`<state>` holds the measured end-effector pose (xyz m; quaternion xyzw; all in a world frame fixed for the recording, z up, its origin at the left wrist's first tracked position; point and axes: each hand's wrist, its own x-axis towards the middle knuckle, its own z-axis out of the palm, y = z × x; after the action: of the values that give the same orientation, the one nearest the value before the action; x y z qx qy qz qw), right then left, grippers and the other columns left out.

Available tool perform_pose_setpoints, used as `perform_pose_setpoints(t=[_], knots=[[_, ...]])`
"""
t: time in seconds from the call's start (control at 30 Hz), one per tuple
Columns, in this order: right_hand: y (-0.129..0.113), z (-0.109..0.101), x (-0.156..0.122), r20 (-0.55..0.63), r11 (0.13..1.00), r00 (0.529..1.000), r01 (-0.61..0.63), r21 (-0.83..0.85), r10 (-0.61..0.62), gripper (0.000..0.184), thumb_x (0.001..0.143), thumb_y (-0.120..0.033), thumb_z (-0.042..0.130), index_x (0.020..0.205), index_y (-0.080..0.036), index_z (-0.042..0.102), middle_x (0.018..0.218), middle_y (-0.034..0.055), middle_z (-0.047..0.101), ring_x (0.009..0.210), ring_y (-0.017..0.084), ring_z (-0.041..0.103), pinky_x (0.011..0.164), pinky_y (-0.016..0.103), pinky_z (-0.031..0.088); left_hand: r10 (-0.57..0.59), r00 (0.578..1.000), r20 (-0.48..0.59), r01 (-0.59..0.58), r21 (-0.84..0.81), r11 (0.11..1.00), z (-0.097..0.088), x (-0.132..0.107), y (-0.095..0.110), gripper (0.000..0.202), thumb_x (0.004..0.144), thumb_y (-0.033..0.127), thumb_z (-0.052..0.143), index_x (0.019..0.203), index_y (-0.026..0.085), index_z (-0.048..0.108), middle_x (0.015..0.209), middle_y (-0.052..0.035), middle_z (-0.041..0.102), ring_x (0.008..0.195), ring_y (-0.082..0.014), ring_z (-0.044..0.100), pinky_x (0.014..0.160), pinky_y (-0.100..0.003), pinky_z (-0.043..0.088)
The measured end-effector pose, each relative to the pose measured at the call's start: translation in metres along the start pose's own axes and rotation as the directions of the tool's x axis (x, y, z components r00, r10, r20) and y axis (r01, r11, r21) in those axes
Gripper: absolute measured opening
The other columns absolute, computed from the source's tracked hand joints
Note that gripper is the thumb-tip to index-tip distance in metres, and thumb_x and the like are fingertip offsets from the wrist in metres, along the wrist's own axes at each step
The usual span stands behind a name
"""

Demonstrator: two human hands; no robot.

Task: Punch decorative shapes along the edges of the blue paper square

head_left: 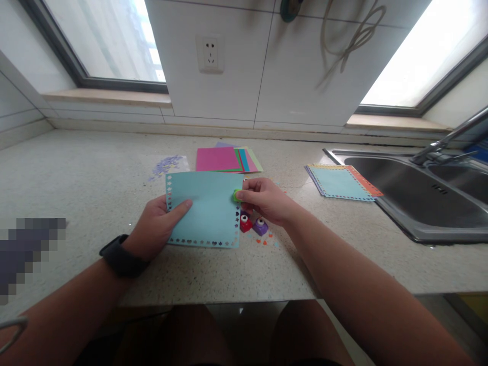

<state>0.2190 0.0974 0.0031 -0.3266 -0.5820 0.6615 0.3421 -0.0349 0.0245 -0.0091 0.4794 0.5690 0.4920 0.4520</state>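
Note:
A light blue sheet of paper (206, 208) is held up over the counter, with rows of small punched shapes along its left, bottom and lower right edges. My left hand (158, 223) grips its left side, thumb on top. At the right edge, my right hand (265, 198) is closed on a green craft punch (237, 195), thumb pressing its top; most of the punch is hidden. Just below that hand sit a red craft punch (245, 222) and a purple craft punch (261, 225). Small orange and blue paper cutouts (265, 242) lie scattered around them.
Behind the sheet lies a stack of coloured paper (215, 158), pink on top. Purple cutouts (168, 165) are heaped to its left. Punched sheets (341, 182) rest at the right, against the rim of a steel sink (400, 223). A tiled wall stands behind the counter.

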Motion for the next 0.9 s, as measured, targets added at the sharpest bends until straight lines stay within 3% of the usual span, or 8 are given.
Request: perform_pose_setpoints(t=[0.9], knots=[[-0.0018,0.0017,-0.0005,-0.003,1.000,1.000,-0.009,0.006,0.009,0.028,0.079,-0.032,0.077,0.068,-0.017,0.055,0.057,-0.0033,0.053,0.048,0.007,0.048,0.042,0.020,0.036,0.006,1.000,0.010,-0.006,-0.004,1.000,-0.0005,0.0010,-0.0013,0.031,0.080,0.042,0.076,0.098,0.017,0.072,0.080,-0.0028,0.077,0.064,-0.0182,0.069,0.056,-0.026,0.057]])
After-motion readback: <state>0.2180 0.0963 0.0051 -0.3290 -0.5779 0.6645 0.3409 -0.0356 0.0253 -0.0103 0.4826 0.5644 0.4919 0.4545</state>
